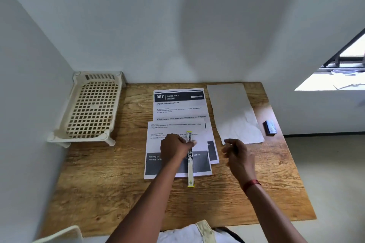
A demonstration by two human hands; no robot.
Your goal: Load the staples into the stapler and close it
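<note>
Left hand [175, 147] grips an opened-out stapler [190, 159] lying on printed sheets [177, 116] mid-table [98, 179]. Right hand [236, 153] hovers just beside, fingers loosely curled, holding nothing. Blank paper [233, 112] and a small blue box [269, 127] lie right; plastic rack [91, 104] left.

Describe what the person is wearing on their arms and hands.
Both forearms are bare, with no sleeves showing. The left hand wears nothing visible. The right hand is bare too, but a red thread band circles that wrist. No gloves, rings or watch are visible.
</note>
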